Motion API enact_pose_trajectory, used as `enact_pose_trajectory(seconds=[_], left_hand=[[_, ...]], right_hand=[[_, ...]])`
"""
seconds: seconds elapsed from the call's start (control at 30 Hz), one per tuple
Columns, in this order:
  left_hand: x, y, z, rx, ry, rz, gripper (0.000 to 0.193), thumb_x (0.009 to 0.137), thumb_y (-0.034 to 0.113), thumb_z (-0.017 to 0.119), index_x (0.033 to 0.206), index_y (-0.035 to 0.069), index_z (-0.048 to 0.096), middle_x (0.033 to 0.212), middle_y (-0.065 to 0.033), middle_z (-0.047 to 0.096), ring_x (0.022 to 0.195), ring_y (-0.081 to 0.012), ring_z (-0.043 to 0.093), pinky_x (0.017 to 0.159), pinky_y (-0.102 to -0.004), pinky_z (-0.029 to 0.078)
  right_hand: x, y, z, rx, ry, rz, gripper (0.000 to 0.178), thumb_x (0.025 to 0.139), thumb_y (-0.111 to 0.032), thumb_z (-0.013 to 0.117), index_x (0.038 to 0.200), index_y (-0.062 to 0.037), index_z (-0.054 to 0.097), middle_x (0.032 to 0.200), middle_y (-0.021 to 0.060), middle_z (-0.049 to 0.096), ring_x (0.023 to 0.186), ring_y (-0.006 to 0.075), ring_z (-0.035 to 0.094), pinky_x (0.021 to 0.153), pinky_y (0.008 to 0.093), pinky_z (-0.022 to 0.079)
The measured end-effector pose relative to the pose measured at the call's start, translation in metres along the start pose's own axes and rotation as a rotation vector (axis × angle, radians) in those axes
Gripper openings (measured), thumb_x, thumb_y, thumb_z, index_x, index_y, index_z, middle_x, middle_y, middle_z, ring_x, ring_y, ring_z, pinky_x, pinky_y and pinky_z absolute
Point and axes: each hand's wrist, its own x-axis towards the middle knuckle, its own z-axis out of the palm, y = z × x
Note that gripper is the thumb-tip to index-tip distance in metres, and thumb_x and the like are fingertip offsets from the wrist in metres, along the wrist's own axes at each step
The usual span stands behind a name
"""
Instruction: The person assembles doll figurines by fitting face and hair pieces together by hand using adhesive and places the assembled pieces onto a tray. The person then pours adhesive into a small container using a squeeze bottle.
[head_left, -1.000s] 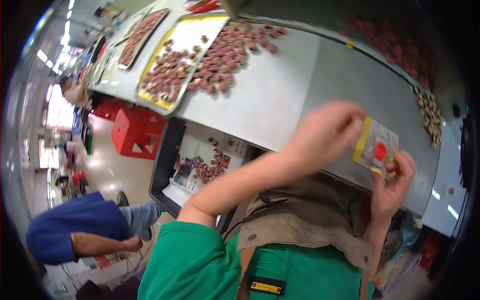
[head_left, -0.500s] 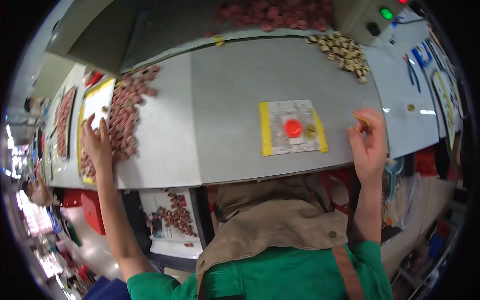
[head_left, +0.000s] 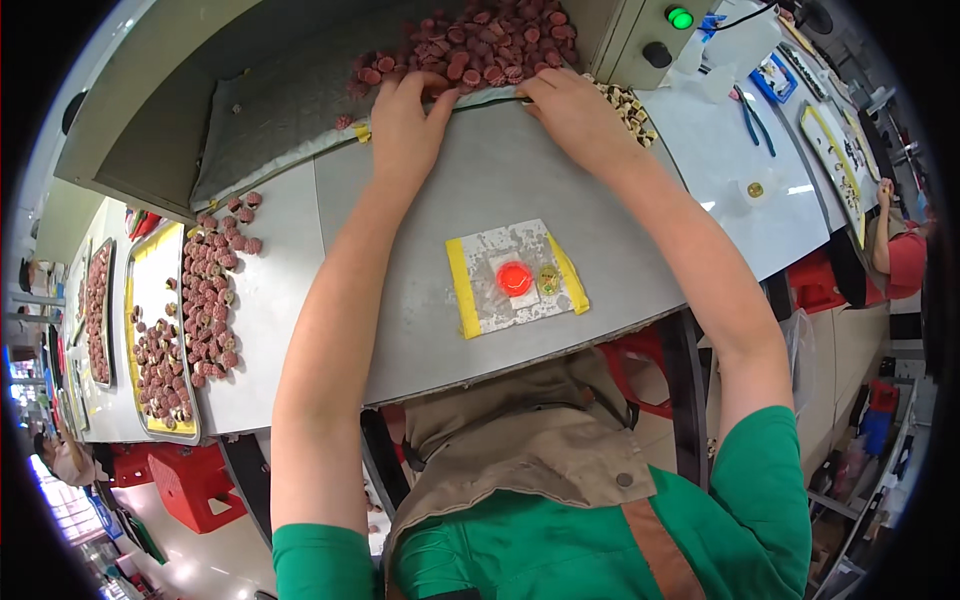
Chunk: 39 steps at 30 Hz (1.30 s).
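Observation:
At the far side of the bench my left hand (head_left: pixel 408 125) reaches to the front of a heap of dark red ridged caps (head_left: pixel 490 45). Its thumb and fingers curl around the near caps, and whether one is pinched cannot be seen. My right hand (head_left: pixel 575 115) rests by the heap's right front, fingertips drawn together at the pale edge (head_left: pixel 490 97) of the grey lining; anything between them is hidden. Between my forearms lies a white pad (head_left: pixel 500 240) with yellow taped sides. A bright red disc (head_left: pixel 514 279) and a yellowish round piece (head_left: pixel 548 280) sit on it.
Small cream-and-dark pieces (head_left: pixel 630 115) lie beyond my right hand. Red ridged pieces (head_left: pixel 210 300) spread beside a yellow-edged tray (head_left: pixel 150 260) at left. A grey housing (head_left: pixel 150 150) overhangs the far left. Pliers (head_left: pixel 752 120) lie at right. A co-worker (head_left: pixel 895 250) sits far right.
Both hands have moved to the far side, my left from the red pieces at left, my right from beside the pad. The view has shifted. The thin yellow thing at my right fingers no longer shows.

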Motion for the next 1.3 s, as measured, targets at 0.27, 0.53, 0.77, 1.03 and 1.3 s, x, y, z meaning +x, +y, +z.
enact_pose_trajectory(seconds=[0.27,0.53,0.77,1.03,1.3], left_hand=[[-0.053,0.000,-0.033,-0.398,0.043,-0.172,0.027,0.090,0.022,0.061,0.112,0.007,0.061,0.102,-0.0083,0.059,0.084,-0.0158,0.059,0.074,-0.0290,0.046],[-0.123,0.067,-0.106,-0.975,-0.047,-0.743,0.033,0.091,0.014,0.060,0.119,-0.002,0.055,0.108,-0.0043,0.059,0.098,-0.0100,0.054,0.081,-0.0220,0.042],[-0.162,0.088,-0.093,-1.587,-0.141,-0.791,0.033,0.097,0.018,0.053,0.123,-0.002,0.053,0.107,-0.0045,0.059,0.094,-0.0105,0.058,0.081,-0.0226,0.047],[-0.181,0.086,-0.090,-1.567,-0.160,-0.803,0.040,0.099,0.020,0.049,0.133,-0.001,0.046,0.108,-0.0015,0.056,0.098,-0.0115,0.057,0.085,-0.0240,0.046],[-0.191,0.071,-0.086,-1.660,-0.150,-0.744,0.036,0.098,0.019,0.051,0.130,0.003,0.049,0.106,-0.0004,0.057,0.097,-0.0097,0.056,0.084,-0.0237,0.044]], right_hand=[[-0.038,-0.038,-0.038,0.136,-0.211,0.006,0.017,0.084,-0.011,0.061,0.099,-0.0025,0.058,0.094,0.0121,0.060,0.090,0.0292,0.058,0.079,0.0388,0.047],[-0.107,-0.056,-0.069,0.448,-0.148,0.458,0.018,0.085,-0.011,0.064,0.100,-0.0025,0.057,0.090,0.0088,0.056,0.074,0.0196,0.057,0.066,0.0286,0.046],[-0.100,-0.075,-0.074,0.412,-0.162,0.400,0.021,0.085,-0.010,0.064,0.104,-0.0036,0.059,0.094,0.0076,0.058,0.080,0.0205,0.057,0.069,0.0308,0.046],[-0.096,-0.077,-0.068,0.242,-0.262,0.110,0.017,0.086,-0.006,0.059,0.102,-0.0014,0.060,0.095,0.0128,0.059,0.088,0.0289,0.058,0.076,0.0339,0.047],[-0.086,-0.134,-0.072,0.523,-0.315,0.146,0.019,0.082,-0.003,0.061,0.102,-0.0007,0.060,0.093,0.0127,0.057,0.087,0.0302,0.057,0.076,0.0354,0.047]])
